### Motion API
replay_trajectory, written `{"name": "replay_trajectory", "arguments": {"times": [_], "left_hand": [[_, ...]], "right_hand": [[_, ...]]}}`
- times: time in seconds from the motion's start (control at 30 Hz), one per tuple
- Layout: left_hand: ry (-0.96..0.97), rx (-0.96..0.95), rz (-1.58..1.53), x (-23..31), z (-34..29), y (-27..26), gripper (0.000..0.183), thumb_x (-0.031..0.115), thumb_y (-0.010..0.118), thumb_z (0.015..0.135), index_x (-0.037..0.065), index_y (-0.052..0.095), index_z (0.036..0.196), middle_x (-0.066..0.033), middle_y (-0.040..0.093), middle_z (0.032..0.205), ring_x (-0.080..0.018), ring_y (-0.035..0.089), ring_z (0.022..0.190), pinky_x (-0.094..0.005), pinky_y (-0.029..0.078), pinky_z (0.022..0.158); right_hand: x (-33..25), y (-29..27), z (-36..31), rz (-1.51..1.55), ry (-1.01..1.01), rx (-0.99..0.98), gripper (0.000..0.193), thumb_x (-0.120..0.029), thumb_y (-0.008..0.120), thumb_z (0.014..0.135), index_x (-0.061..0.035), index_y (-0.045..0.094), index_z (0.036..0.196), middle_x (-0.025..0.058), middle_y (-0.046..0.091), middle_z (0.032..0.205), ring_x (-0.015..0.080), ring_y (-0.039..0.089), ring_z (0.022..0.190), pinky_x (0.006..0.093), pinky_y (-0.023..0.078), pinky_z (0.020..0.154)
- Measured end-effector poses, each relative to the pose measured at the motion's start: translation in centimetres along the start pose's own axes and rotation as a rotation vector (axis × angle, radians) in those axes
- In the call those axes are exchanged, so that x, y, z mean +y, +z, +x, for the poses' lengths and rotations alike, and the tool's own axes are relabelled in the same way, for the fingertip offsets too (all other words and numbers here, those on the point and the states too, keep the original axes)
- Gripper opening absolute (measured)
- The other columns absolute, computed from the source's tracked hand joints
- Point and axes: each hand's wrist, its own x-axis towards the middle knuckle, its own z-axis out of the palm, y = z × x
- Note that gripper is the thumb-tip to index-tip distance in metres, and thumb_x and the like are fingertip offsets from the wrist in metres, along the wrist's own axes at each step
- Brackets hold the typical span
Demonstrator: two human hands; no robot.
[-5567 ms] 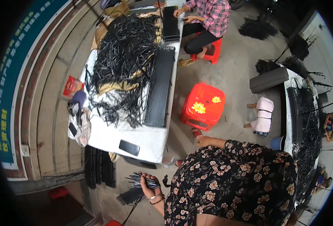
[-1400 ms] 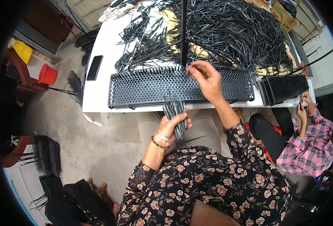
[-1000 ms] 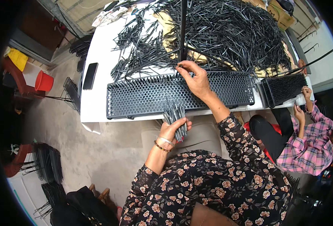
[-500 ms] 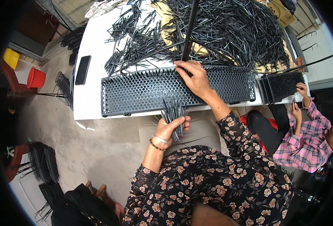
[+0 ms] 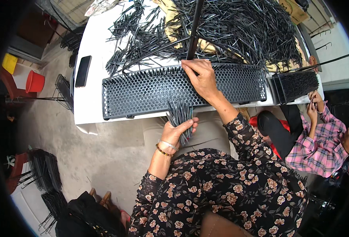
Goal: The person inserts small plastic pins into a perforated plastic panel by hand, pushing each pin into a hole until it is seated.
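A: What are we gripping in our left hand (image 5: 181, 128)?

B: We have it closed around the lower half of a bundle of black strips (image 5: 178, 111), in front of the long tray, with the tips fanned away from us. They look light, thin and stiff, probably slick, so we'd hold them low and firm and draw singles from the free ends

A: And our right hand (image 5: 200, 77)?

B: We have its fingertips at the back row of the tray (image 5: 154, 94); we can't tell whether a strip is pinched there. The tray looks rigid and fairly light, and we'd take it by its end frames, away from the small prongs

A: Where must we mind the edges?

B: The tray's front runs along the near edge of the white counter (image 5: 89, 104), so we have little margin on our side. Behind it we'd meet the dark post (image 5: 195, 29) and the heap of strips (image 5: 241, 31). At right a bristly tray (image 5: 299, 85) and a co-worker's hand (image 5: 313, 98) crowd us; leftward seems roomiest, minding the phone (image 5: 83, 71)
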Motion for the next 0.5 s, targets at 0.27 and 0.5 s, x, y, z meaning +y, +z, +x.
{"name": "replay_trajectory", "arguments": {"times": [0.27,0.5], "left_hand": [[0.101,-0.014,-0.029,0.4,-0.2,-0.2,0.018,0.001,0.062,0.082,-0.004,0.061,0.1,-0.0136,0.066,0.092,-0.0168,0.064,0.075,-0.0266,0.055,0.067],[0.12,-0.036,-0.066,0.8,0.0,0.5,0.021,0.001,0.061,0.083,-0.003,0.059,0.103,-0.0132,0.065,0.093,-0.0177,0.065,0.077,-0.0279,0.056,0.067]], "right_hand": [[-2.3,-3.6,-0.3,0.165,0.265,-0.088,0.021,-0.011,0.064,0.083,-0.0006,0.065,0.101,0.0094,0.066,0.093,0.0173,0.06,0.082,0.0279,0.048,0.071],[-4.9,-5.5,-3.8,0.766,0.905,-0.644,0.026,-0.015,0.064,0.085,0.0037,0.063,0.103,0.0049,0.065,0.08,0.008,0.059,0.069,0.0218,0.049,0.061]]}}
